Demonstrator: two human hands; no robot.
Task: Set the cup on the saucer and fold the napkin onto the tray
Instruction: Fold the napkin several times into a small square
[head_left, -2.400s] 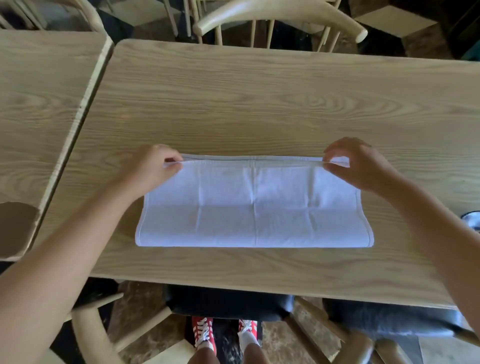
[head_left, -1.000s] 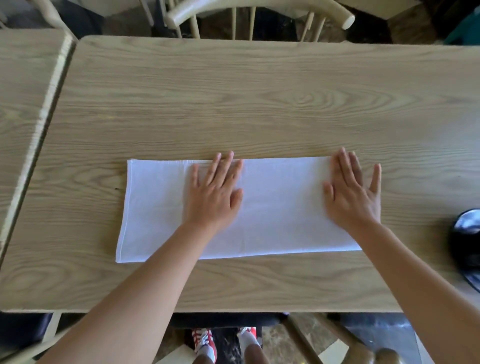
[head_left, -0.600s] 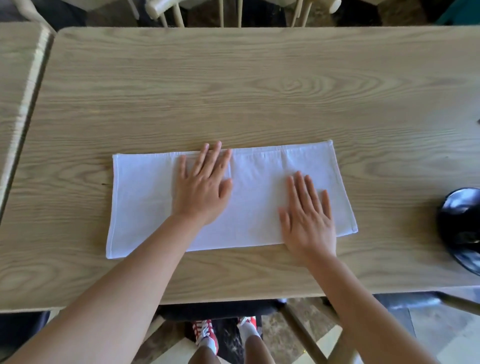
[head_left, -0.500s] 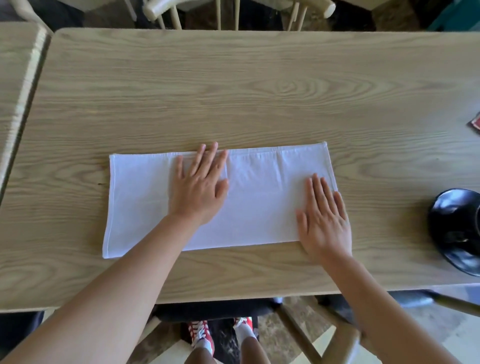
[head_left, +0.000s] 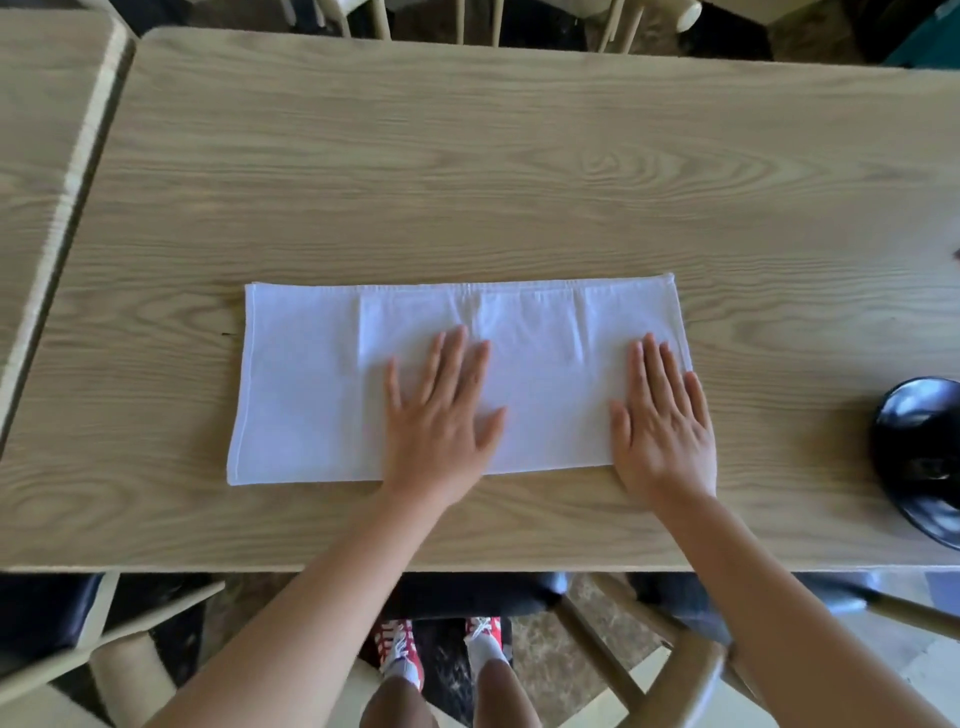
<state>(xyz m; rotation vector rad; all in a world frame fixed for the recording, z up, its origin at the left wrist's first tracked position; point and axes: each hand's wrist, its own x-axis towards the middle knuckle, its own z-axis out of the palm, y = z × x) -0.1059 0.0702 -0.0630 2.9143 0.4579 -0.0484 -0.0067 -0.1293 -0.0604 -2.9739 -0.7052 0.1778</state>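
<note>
A white cloth napkin (head_left: 311, 384), folded into a long rectangle, lies flat on the wooden table (head_left: 467, 156) near its front edge. My left hand (head_left: 441, 415) rests palm down on the napkin's middle, fingers spread. My right hand (head_left: 662, 421) presses flat on the napkin's right end, its heel on the near right corner. Neither hand holds anything. A glossy black dish (head_left: 919, 457), cut off by the frame, sits at the far right edge of the table. No cup or tray can be made out.
A second wooden table (head_left: 41, 156) adjoins on the left with a narrow gap. Chair backs (head_left: 467, 15) stand along the far side. Chairs (head_left: 649, 665) sit under the near edge by my legs.
The napkin went from pinched at its far corners to lying flat under both palms. My left hand slid toward the near edge; my right hand moved in and then out to the right end.
</note>
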